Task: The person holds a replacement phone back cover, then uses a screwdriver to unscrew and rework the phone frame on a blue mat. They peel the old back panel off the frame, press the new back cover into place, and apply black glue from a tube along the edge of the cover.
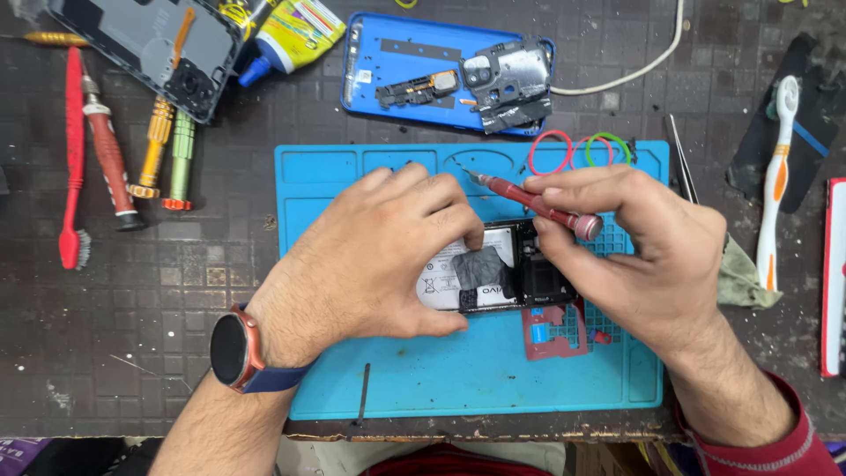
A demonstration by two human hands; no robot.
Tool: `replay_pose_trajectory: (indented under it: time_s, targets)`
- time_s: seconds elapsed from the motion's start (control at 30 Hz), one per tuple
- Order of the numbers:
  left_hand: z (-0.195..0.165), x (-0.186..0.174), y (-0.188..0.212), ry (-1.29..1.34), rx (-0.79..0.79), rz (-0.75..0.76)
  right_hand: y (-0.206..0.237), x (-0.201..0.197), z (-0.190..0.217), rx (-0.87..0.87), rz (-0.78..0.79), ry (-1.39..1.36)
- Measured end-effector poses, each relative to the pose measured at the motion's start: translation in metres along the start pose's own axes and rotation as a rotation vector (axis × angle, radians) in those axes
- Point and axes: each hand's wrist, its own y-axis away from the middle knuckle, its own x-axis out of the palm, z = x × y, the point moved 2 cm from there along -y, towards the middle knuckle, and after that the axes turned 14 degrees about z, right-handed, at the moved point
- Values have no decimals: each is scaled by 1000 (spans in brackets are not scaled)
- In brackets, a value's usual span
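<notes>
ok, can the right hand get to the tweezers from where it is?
Probably yes. The tweezers lie bare on the table just beside the right hand, nothing over them. But its fingers hold the red screwdriver, so that grip is taken.

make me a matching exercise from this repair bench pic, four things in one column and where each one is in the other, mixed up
Things:
1. red screwdriver
2. opened phone
3. rubber bands
4. toothbrush

Places:
A. on the dark bench, right of the blue mat
B. held in the right hand
C. on the mat's top right part
D. on the mat, steadied by the left hand

Pairs: 1-B, 2-D, 3-C, 4-A
</notes>
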Motion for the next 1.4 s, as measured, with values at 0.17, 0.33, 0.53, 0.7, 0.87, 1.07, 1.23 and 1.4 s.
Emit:
replay_pose_trajectory:
  time_s: [0.17, 0.33, 0.53, 0.7, 0.87, 1.07, 1.23, 1.4]
  targets:
    - [2, 2, 0, 5, -3, -2, 0, -1, -1, -9, -54, -75]
    - [3, 4, -1, 36, -42, 38, 3, -7, -10, 143, -188, -574]
    - [3, -3, 6, 110, -78, -5, -5, -11, -41, 409, -242, -1013]
    - [4, 3, 5, 49, -91, 45, -1, 1, -62, 363, -47, -898]
    - [-1, 0, 3, 68, -84, 49, 0, 3, -69, 322, 49, -911]
    - [2, 1, 3, 78, -102, 73, -1, 5, -65, 297, 110, -861]
    - [4, 2, 5, 84, -91, 64, -1, 6, -66, 275, 115, -882]
    - [4, 1, 4, 93, -87, 60, -1, 7, -65, 258, 125, -877]
